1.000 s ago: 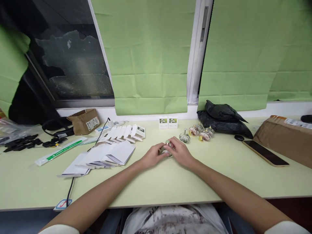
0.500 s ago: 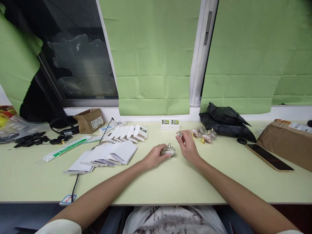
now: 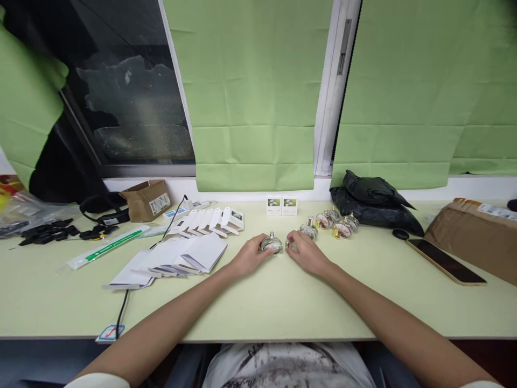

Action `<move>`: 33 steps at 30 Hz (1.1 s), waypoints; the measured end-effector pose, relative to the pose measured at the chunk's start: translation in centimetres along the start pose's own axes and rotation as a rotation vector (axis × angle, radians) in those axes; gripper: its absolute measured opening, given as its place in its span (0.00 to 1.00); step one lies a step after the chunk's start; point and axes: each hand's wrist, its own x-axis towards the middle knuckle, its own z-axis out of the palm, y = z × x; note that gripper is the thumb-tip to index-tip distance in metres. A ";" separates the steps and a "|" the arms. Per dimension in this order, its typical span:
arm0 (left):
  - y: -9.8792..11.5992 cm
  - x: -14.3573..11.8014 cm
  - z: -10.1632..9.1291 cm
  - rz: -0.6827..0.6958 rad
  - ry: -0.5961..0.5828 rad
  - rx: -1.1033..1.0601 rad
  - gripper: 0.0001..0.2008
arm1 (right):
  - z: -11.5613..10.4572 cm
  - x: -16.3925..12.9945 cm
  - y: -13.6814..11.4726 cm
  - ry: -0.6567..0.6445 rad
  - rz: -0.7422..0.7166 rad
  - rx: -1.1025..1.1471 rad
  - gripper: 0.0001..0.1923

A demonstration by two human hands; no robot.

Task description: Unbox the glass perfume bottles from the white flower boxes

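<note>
On the table in the middle, my left hand [image 3: 249,255] is closed around the side of a rounded clear-glass perfume bottle [image 3: 271,246], which stands upright with its narrow silver neck pointing up. Just to its right, my right hand [image 3: 309,252] has its fingers curled around a small clear, shiny piece [image 3: 288,244], mostly hidden by the fingers. A second perfume bottle [image 3: 309,230] with a silver top stands right behind my right hand. Farther right lie several perfume bottles [image 3: 342,227] with gold-coloured tops.
Two small white boxes [image 3: 274,205] stand near the wall. Left are several white cartons [image 3: 232,219] and flat folded white boxes [image 3: 169,258], with a black cable [image 3: 123,307] beneath. A phone [image 3: 444,261], black bags [image 3: 375,207] and a brown parcel [image 3: 472,231] lie right.
My left hand and its bottle have shifted slightly left. My right hand has come down and toward me, and the silver-topped bottle now stands in view behind it.
</note>
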 end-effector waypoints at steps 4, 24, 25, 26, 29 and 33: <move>0.0 -0.2 -0.2 -0.049 -0.016 -0.061 0.22 | -0.6 -0.1 -1.0 0.088 -0.079 0.004 0.16; 1.2 -0.5 -0.3 -0.083 0.027 -0.384 0.21 | -2.1 -0.6 -3.3 0.069 -0.165 0.152 0.25; 1.3 -0.6 -0.4 -0.085 -0.014 -0.395 0.21 | -2.0 -0.6 -3.2 0.057 -0.177 0.148 0.24; 1.5 -0.7 -0.4 -0.089 -0.055 -0.413 0.21 | -1.9 -0.6 -3.2 0.045 -0.203 0.138 0.23; 2.1 -1.2 -0.4 -0.103 -0.138 -0.484 0.20 | -1.8 -0.6 -3.0 0.000 -0.288 0.085 0.17; 2.5 -1.4 -0.2 -0.141 -0.218 -0.526 0.22 | -1.8 -0.6 -2.9 -0.033 -0.355 -0.043 0.11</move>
